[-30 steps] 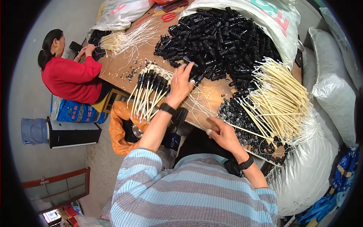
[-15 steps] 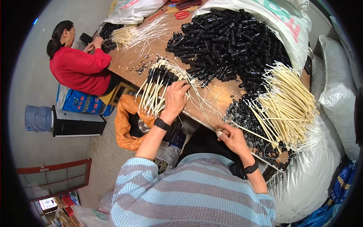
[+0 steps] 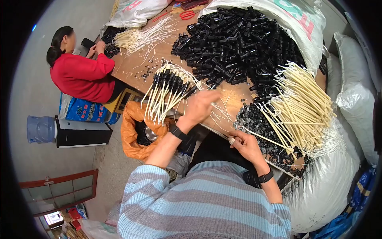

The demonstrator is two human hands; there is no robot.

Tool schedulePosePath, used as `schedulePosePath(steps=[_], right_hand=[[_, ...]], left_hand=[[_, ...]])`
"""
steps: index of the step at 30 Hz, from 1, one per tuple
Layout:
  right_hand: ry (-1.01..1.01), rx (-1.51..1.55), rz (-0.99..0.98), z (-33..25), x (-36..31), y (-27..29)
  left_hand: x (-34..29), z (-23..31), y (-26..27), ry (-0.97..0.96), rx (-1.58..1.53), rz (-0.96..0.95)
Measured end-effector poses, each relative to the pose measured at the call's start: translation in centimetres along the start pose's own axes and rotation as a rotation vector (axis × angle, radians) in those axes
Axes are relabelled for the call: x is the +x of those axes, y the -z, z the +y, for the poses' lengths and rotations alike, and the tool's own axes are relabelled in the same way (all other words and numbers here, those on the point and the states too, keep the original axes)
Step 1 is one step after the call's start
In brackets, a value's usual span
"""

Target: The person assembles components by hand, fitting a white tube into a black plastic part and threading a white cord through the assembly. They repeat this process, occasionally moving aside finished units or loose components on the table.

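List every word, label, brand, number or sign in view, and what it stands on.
I leave lettering uncopied, but here is where it stands:
White sack, upper right: large green and red print, cut off at the top edge.
White sack, upper left: red print.
Blue bag: pale print, too small to read surely.
Pale sack, lower right: dark marks, too faint to read.

From the head, one fisheye view looks down on hands (image 3: 246, 145) and table (image 3: 124, 68).

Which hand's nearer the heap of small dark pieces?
Right. The right hand is just beside the heap, at the table's near edge; the left hand is farther left, beside the black-topped sticks.
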State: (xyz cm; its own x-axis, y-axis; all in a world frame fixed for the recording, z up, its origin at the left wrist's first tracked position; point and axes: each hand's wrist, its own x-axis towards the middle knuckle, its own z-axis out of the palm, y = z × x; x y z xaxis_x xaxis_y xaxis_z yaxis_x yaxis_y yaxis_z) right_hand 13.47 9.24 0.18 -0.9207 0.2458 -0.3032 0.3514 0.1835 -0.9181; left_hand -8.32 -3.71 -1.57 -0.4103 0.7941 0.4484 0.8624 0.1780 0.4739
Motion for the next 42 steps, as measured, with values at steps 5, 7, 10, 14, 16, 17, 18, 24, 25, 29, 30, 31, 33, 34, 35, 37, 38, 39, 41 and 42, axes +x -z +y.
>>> schedulePosePath(steps=[5,7,10,14,16,17,18,24,25,29,30,31,33,34,35,37,38,39,41,42], right_hand=[[-0.028,-0.002,0.011,-0.2,-1.2,1.4],[-0.034,0.082,0.06,1.5,-2.3,1.8],[-0.065,0.187,0.126,2.1,-3.1,2.5],[-0.077,0.021,0.221,2.8,-3.7,4.3],[-0.014,-0.248,0.336,1.9,-4.3,4.8],[-0.036,-0.256,0.353,2.1,-5.0,5.2],[0.073,-0.387,0.497,2.4,-5.7,5.5],[0.128,-0.839,0.754,4.2,-8.0,8.3],[0.113,-0.853,0.757,4.5,-7.8,8.6],[0.229,-0.902,0.77,3.3,-6.4,9.7],[0.248,-0.917,0.755,2.3,-6.2,9.8],[0.259,-0.91,0.748,1.9,-5.9,9.8],[0.397,-0.9,0.663,1.4,-5.5,9.9],[0.384,-0.905,0.605,0.5,-5.4,9.8],[0.385,-0.903,0.602,0.6,-5.2,9.2],[0.264,-0.7,0.612,1.2,-4.6,8.0],[0.284,-0.663,0.64,1.5,-4.4,7.7],[0.284,-0.665,0.64,1.6,-4.3,7.5],[0.276,-0.58,0.652,1.9,-4.2,7.1],[0.211,-0.566,0.655,1.9,-4.6,7.0]], left_hand=[[-1.2,0.8,-0.8,0.082,-0.108,-0.222],[-2.2,-0.2,1.3,0.201,0.137,-0.231],[-2.6,-1.9,2.7,0.301,0.379,-0.172],[-0.5,0.1,2.3,0.195,0.228,-0.05],[0.8,0.8,1.3,0.158,0.261,-0.042],[1.5,1.1,0.8,0.201,0.341,-0.091],[1.8,0.5,-0.2,0.225,0.325,-0.125],[1.9,1.6,-3.3,0.13,0.188,-0.25],[2.6,2.8,-3.2,0.18,0.172,-0.348],[1.3,3.1,-3.2,0.096,0.081,-0.307],[0.9,2.9,-2.9,0.019,0.075,-0.277],[0.7,2.9,-2.7,0.028,0.086,-0.274],[0.8,2.9,-2.6,0.076,-0.055,-0.134],[1.1,3.3,-2.7,0.094,-0.056,-0.106],[1.4,3.8,-3.1,0.096,-0.055,-0.106],[2.0,4.9,-4.1,0.038,-0.019,-0.008],[2.3,5.0,-4.6,0.011,0.032,-0.079],[2.5,5.0,-5.2,0.01,0.031,-0.077],[2.7,4.9,-6.0,0.138,0.104,-0.19],[2.7,4.8,-6.0,0.142,0.106,-0.188]])
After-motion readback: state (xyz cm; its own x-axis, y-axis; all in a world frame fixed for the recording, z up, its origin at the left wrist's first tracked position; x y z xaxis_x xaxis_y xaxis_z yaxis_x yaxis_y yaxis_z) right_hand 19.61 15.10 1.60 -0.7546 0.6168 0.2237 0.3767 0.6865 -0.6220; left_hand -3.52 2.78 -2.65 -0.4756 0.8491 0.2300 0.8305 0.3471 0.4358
